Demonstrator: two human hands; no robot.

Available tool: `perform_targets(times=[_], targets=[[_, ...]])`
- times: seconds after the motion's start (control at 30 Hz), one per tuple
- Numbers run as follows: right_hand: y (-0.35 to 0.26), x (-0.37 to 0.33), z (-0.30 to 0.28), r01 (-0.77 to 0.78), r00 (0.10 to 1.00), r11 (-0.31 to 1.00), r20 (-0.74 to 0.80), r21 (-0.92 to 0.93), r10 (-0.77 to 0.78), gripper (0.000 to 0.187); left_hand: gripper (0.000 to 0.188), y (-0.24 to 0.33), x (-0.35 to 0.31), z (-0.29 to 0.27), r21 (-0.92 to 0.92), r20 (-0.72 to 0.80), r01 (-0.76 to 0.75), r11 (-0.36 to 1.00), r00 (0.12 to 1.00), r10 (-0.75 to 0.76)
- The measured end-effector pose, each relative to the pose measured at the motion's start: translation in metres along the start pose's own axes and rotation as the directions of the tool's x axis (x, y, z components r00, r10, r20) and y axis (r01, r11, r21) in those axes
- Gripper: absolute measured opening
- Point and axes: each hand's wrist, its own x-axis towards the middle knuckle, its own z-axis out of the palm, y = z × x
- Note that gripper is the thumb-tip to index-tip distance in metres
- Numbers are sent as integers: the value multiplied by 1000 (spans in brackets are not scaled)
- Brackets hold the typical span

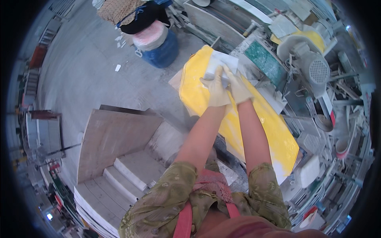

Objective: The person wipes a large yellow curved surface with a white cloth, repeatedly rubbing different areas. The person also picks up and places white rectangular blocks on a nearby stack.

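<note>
Both my hands wear pale cream gloves and reach to the far end of a slanting work surface covered in yellow sheeting (254, 115). My left hand (217, 90) grips the near side of a flat whitish tile (228, 60), its thumb sticking out to the left. Close beside it, my right hand (239, 85) holds the same tile from the right, fingers pointing away from me. A greyish-white patch, perhaps dust or another flat piece, lies against the tile's left side. The gloves hide the tile's near edge, and the fingertips look slightly blurred.
Right of the yellow surface stands a dusty machine with a grey motor (317, 71) and a green plate (265, 59). A blue barrel (162, 51) topped with cloths stands beyond. At lower left, a brown board (111, 139) leans by stacked pale slabs (135, 170).
</note>
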Motion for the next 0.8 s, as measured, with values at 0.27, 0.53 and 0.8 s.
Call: perform_targets(times=[0.27,0.53,0.8], targets=[[-5,-6,12,-153,978,986,-153,-60,142,68,63,39,15,-38,816,519,-512,268,853,50],[17,4,9,-123,986,991,-107,57,129,68,56,120,20,-77,625,347,-243,742,938,14],[29,13,15,13,979,994,-204,111,10,63,86,107,59,-42,593,684,-312,742,681,-260]])
